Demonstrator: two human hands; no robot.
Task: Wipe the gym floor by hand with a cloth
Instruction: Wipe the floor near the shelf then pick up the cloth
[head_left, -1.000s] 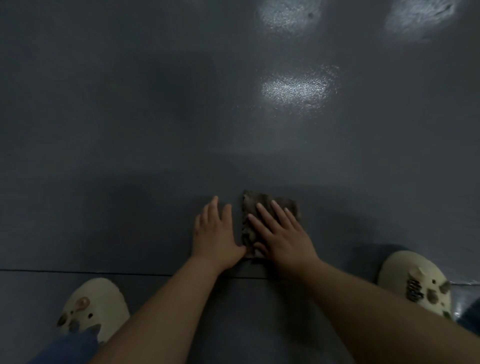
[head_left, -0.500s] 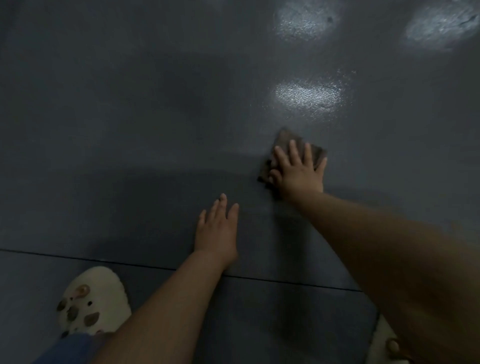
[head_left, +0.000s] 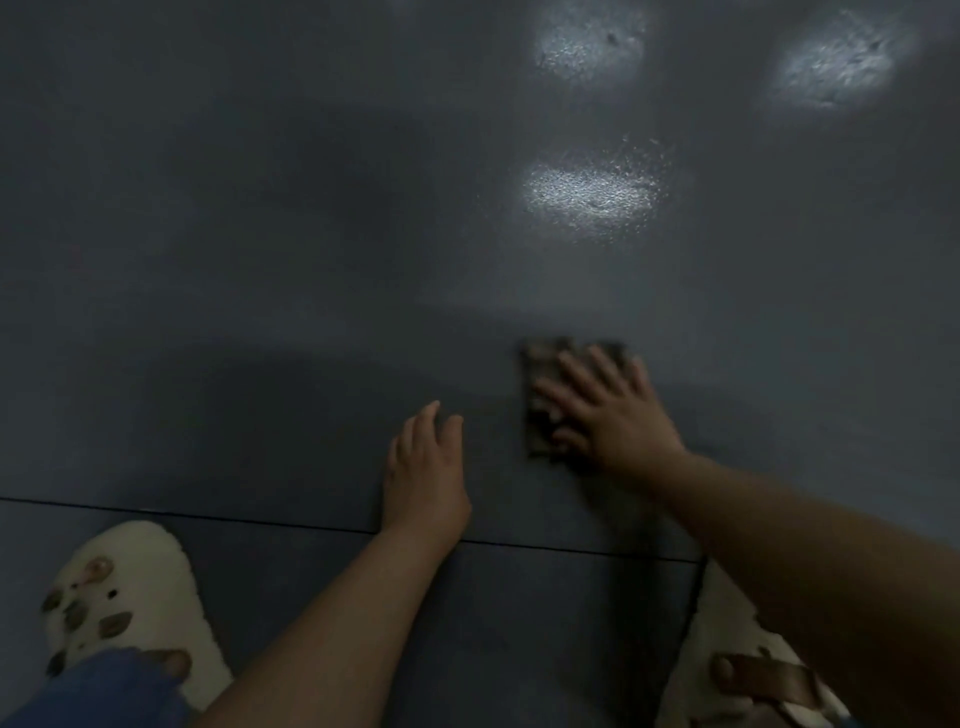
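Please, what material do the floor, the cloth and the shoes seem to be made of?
Floor: probably rubber or vinyl, dark, slightly glossy; grainy light reflections, thin seam.
Cloth: soft brown fabric, maybe microfibre; blurred.
Shoes: likely cream foam clogs with charms, matte.

I have a single view, from the camera worn on the person's head, so nothing is shared with a second view. It looks forward and steeply down at the dark grey floor (head_left: 260, 260), from close above. Both forearms enter from the near edge; the left hand (head_left: 426, 467) sits near centre and the right hand (head_left: 608, 415) just right of it, slightly farther. The cream clogs (head_left: 124, 608) frame the near corners. At the far right I see bright reflections (head_left: 592, 192) of lights on the floor.
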